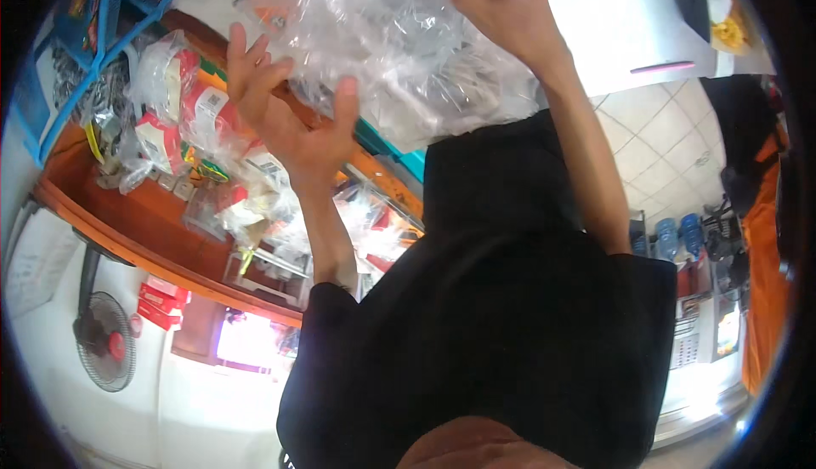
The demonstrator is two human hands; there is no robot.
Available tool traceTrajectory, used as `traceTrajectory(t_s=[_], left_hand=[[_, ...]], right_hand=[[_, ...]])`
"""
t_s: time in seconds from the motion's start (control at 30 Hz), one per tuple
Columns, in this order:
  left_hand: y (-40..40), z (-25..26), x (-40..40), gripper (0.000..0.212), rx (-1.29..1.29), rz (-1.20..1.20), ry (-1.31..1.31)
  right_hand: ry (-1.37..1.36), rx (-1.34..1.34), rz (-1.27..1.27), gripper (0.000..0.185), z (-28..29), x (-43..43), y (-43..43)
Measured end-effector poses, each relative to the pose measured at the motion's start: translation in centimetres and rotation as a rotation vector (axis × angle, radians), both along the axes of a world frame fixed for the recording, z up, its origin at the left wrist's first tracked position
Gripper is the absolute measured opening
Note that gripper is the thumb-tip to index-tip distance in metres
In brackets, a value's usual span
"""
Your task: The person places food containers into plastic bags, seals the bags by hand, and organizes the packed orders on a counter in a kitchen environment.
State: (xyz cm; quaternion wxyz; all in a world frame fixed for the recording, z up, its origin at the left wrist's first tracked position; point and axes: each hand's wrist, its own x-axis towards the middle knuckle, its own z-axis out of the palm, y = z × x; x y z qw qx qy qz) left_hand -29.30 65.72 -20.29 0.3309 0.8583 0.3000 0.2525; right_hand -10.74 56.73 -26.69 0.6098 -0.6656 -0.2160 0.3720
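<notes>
A large heap of clear, crinkled plastic bags [408,54] lies at the top centre, in front of my black shirt. At its left side my left hand [293,105] is raised with fingers and thumb spread and nothing in it. My right hand [503,10] is over the heap's upper right part. Its fingertips are partly cut off by the top edge of the picture, so whether it grips the plastic is unclear. Under the heap's lower edge shows a teal-green edge [401,159].
An orange shelf unit [146,214] at left holds plastic-wrapped red and white packets [210,108]. A blue frame [99,54] stands at upper left. A pink pen-like stick [663,67] lies on the white table [599,29]. A fan [105,341] is at lower left, blue bottles [667,239] at right.
</notes>
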Motion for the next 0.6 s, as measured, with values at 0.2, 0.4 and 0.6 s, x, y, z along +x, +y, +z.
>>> traceTrajectory(t_s=[0.2, 0.4, 0.6], left_hand=[[0.7, -1.3, 1.6, 0.032, 0.002, -0.284, 0.466], [0.2, -1.2, 0.2, 0.023, 0.015, -0.293, 0.462], [0.5, -2.5, -0.7, 0.015, 0.008, -0.292, 0.33]], right_hand=[[-0.111, 0.006, -0.026, 0.024, -1.5, 0.7, 3.4], [0.161, 0.026, -0.039, 0.025, -1.5, 0.2, 3.4], [-0.109, 0.193, -0.17, 0.029, -3.6, -0.7, 3.3]])
